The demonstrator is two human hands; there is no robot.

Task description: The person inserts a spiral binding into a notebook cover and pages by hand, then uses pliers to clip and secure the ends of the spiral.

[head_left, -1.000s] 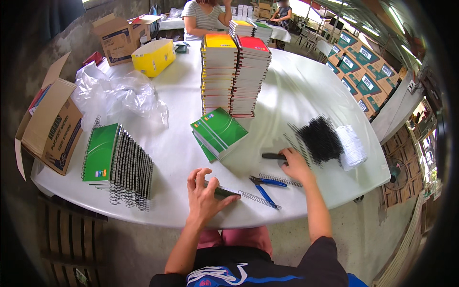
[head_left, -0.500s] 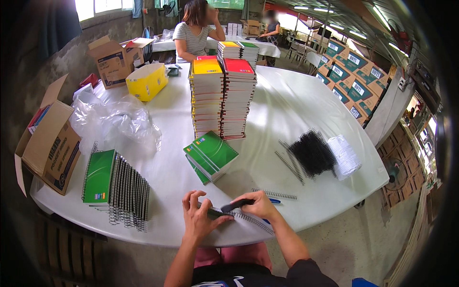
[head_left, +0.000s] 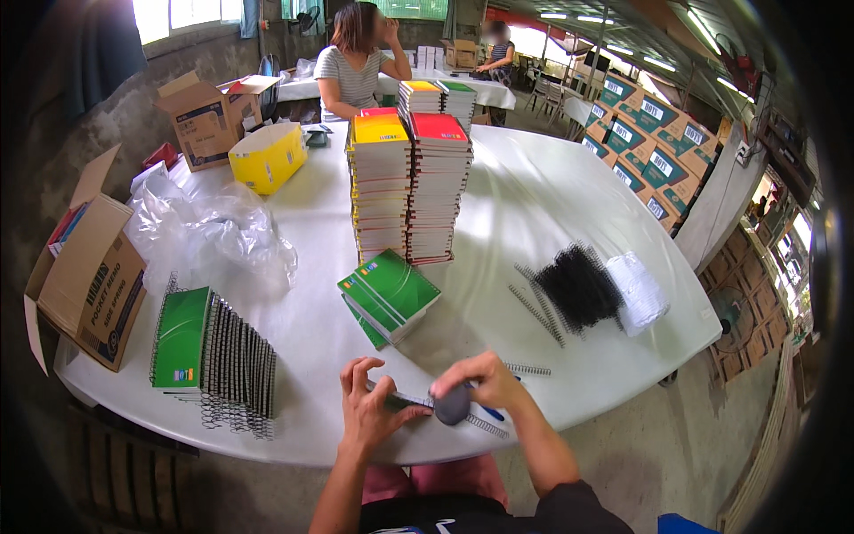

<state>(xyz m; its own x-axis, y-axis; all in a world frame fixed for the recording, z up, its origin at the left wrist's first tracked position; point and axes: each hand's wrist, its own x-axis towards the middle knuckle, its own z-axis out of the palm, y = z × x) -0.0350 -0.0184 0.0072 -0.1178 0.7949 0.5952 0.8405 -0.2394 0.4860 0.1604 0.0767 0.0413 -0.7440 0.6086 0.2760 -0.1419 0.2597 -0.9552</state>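
Left hand (head_left: 369, 414) pinches a notebook (head_left: 411, 399) near the surface's (head_left: 578, 392) front edge, and the right hand's (head_left: 485, 383) grip, closed on a round-faced tool (head_left: 452, 406), has just swung it over the spiral coil (head_left: 487, 427), apparently the spot being worked! Blue-handled pliers (head_left: 492, 413) are mostly covered; tool-to-coil contact I can't make out.

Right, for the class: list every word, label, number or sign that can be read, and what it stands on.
Wording withheld; places only:
Brown carton, left: large dark lettering, legible.
Stacked cartons, right: bold lettering on white labels, legible.
Green notebook, left stack: small coloured mark, barely legible.
Red notebook: small lettering, blurred.
Yellow box: marks too small to read.
Dark object in the right hand: no print visible.
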